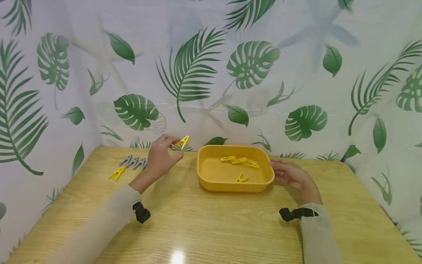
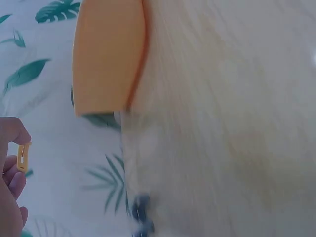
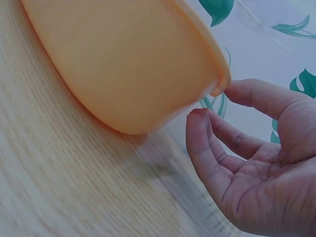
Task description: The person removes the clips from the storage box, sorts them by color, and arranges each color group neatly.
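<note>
The left hand [image 1: 161,154] pinches a yellow clothespin [image 1: 182,142], held up left of the yellow bin [image 1: 230,186]; its wrist view crops the hand and blurs the gray clothespins [image 1: 126,160]. The right hand [image 1: 291,173] touches the bin's right rim; whether it grips cannot be told.

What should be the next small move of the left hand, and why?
The left hand should probably carry its pinched yellow clothespin rightward, over the yellow basin: the clothespin is left of the basin, other yellow clothespins lie inside, and the right hand touches the basin's opposite end.
</note>
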A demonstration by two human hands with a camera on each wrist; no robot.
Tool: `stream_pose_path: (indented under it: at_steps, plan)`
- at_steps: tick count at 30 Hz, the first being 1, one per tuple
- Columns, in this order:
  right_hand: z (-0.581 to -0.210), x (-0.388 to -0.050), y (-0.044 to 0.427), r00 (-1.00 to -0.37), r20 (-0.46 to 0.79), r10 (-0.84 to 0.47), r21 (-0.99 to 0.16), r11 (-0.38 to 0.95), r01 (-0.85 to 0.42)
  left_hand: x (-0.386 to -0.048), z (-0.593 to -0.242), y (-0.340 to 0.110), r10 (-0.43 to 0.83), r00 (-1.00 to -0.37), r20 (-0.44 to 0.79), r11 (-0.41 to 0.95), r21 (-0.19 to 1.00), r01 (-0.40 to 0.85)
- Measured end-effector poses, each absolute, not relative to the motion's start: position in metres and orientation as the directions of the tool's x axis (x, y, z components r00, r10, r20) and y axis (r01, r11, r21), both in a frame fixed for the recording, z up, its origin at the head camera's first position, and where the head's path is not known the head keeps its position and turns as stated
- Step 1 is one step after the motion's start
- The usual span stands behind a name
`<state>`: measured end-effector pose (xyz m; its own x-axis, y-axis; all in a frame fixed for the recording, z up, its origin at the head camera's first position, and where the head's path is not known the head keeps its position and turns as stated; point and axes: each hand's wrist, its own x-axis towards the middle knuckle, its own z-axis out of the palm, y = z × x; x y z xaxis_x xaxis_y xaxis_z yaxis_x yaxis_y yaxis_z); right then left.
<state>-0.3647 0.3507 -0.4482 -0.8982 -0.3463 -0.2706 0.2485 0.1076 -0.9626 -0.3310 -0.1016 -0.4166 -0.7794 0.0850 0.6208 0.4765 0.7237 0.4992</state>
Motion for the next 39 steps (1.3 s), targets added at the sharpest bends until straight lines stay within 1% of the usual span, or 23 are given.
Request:
stream_pose_path:
  at_steps: [6,11,14,17,21,28,39]
  plan:
    - [-0.449,-0.366,0.35,-0.897,-0.257,-0.359,-0.966,0.08,0.245,-0.312,-0.423,-0.158,0.046,-0.836,0.546,0.797,0.484,0.36]
    - [-0.45,-0.366,0.35,-0.895,-0.261,-0.363,-0.965,0.074,0.252,-0.3,-0.429,-0.197,0.034,-0.904,0.427,0.85,0.463,0.251]
    - [-0.45,-0.363,0.349,-0.893,-0.269,-0.361,-0.963,0.077,0.259,-0.292,-0.43,-0.215,0.043,-0.934,0.356,0.87,0.446,0.21]
    - [-0.45,-0.362,0.349,-0.89,-0.263,-0.372,-0.963,0.045,0.266,-0.285,-0.432,-0.229,0.04,-0.952,0.303,0.883,0.435,0.176]
    - [-0.446,-0.363,0.348,-0.887,-0.259,-0.382,-0.962,0.019,0.273,-0.278,-0.433,-0.241,0.03,-0.965,0.262,0.897,0.419,0.142]
    - [-0.438,-0.362,0.346,-0.894,-0.256,-0.368,-0.965,0.049,0.256,-0.272,-0.435,-0.248,0.015,-0.979,0.201,0.919,0.384,0.093]
    - [-0.44,-0.364,0.346,-0.896,-0.236,-0.376,-0.969,0.02,0.247,-0.27,-0.443,-0.253,0.008,-0.984,0.175,0.939,0.336,0.068]
